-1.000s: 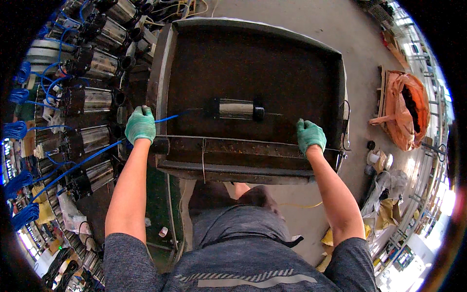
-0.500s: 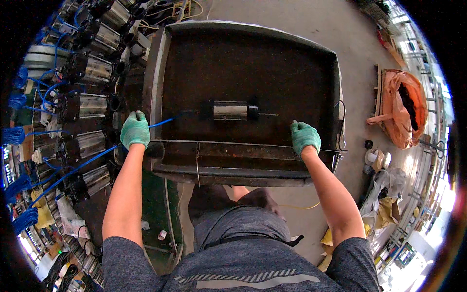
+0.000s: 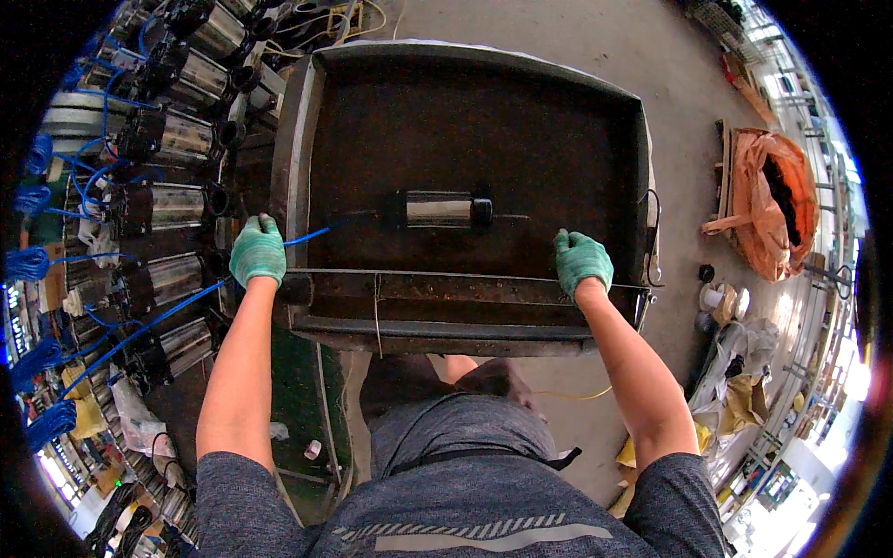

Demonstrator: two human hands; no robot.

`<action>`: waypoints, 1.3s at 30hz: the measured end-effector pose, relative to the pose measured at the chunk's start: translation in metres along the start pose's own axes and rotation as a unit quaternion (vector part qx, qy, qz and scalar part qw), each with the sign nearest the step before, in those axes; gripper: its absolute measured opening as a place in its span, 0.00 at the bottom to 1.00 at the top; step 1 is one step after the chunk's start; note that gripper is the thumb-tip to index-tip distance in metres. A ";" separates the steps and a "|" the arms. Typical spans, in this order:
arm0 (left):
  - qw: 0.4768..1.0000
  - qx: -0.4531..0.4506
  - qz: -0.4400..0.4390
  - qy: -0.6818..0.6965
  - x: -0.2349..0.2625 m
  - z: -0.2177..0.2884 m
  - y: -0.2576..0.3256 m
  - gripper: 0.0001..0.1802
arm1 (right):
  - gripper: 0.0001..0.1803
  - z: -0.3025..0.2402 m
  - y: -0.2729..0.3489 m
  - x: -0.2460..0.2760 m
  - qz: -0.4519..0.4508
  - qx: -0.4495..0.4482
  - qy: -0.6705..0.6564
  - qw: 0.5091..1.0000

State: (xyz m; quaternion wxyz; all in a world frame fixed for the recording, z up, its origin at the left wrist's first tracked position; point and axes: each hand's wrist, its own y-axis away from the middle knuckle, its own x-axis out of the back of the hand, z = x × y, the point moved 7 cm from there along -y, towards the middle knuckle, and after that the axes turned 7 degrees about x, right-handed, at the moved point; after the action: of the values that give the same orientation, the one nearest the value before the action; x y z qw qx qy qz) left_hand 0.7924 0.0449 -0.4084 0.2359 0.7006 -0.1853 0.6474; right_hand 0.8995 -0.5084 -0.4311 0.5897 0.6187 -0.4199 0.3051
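My left hand [image 3: 259,252], in a green glove, is closed round a blue cable [image 3: 177,302] at the left rim of a dark rectangular metal tub [image 3: 299,139]. The cable runs past the hand into the tub, where it fades into the dark toward a shiny metal motor cylinder [image 3: 439,209] with black ends. This cylinder lies sideways in the tub, a thin shaft [image 3: 510,217] sticking out on its right. My right hand [image 3: 584,264], also green-gloved, is curled over the tub's near right part, right of the shaft and apart from it. What its fingers hold, if anything, is hidden.
Several similar metal motors [image 3: 177,206] stand in a row at the left, with coiled blue cables [image 3: 37,353] beyond. An orange sack [image 3: 772,205] sits on the floor at the right, above plastic wrap and paper [image 3: 744,372]. A thin wire [image 3: 378,316] crosses the tub's near edge.
The motor cylinder has shifted very slightly left and away from me in the tub. Both hands stay almost where they were.
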 end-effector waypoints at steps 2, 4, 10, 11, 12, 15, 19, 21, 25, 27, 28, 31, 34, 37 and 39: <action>1.000 -0.004 0.002 0.003 -0.001 0.000 -0.001 0.26 | 0.26 0.000 0.000 0.000 0.002 0.001 0.000 1.000; 1.000 -0.005 0.005 0.001 -0.003 -0.001 -0.001 0.26 | 0.26 0.000 0.000 0.000 0.005 -0.001 -0.003 1.000; 1.000 -0.002 0.002 0.000 -0.004 -0.001 -0.002 0.27 | 0.26 0.001 -0.001 0.000 0.005 0.002 -0.003 1.000; 1.000 -0.004 0.007 0.001 -0.004 -0.002 -0.002 0.27 | 0.26 0.000 0.000 0.001 0.006 0.006 -0.005 1.000; 1.000 -0.002 0.002 0.001 -0.004 -0.002 -0.002 0.27 | 0.26 0.000 0.000 0.001 0.007 0.005 -0.005 1.000; 1.000 0.000 -0.008 0.000 -0.003 -0.001 -0.001 0.27 | 0.26 0.000 0.000 0.001 0.008 0.000 -0.002 1.000; 1.000 -0.002 -0.004 0.003 -0.001 0.001 0.000 0.26 | 0.26 0.000 0.000 0.001 0.013 -0.002 -0.001 1.000; 1.000 -0.005 0.002 0.004 -0.002 0.000 -0.001 0.26 | 0.26 0.000 0.000 0.001 0.013 -0.003 -0.004 1.000; 1.000 -0.005 0.008 0.003 -0.003 -0.001 -0.001 0.26 | 0.25 -0.001 0.001 0.002 0.007 -0.010 -0.007 1.000; 1.000 -0.005 0.007 0.001 -0.003 -0.001 -0.001 0.26 | 0.25 -0.001 0.001 0.002 0.006 -0.009 -0.007 1.000; 1.000 -0.006 0.008 -0.001 -0.003 -0.001 -0.002 0.26 | 0.25 0.000 0.001 0.002 0.006 -0.008 -0.007 1.000; 1.000 -0.003 0.009 -0.007 -0.002 0.000 -0.001 0.26 | 0.26 0.001 -0.001 0.000 0.010 -0.003 -0.006 1.000; 1.000 0.001 0.002 -0.012 0.000 0.001 0.000 0.27 | 0.26 0.003 -0.003 -0.004 0.009 -0.001 -0.001 1.000; 1.000 0.004 -0.005 -0.010 0.001 0.002 0.001 0.27 | 0.26 0.003 -0.003 -0.003 0.006 -0.004 0.000 1.000; 1.000 0.001 -0.002 -0.009 0.000 0.002 0.001 0.27 | 0.26 0.002 -0.003 -0.003 0.005 -0.002 0.000 1.000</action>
State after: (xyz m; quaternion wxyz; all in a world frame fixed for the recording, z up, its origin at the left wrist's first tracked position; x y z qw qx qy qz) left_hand 0.7935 0.0434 -0.4080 0.2347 0.7068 -0.1849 0.6412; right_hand 0.9004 -0.5100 -0.4350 0.5893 0.6158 -0.4235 0.3069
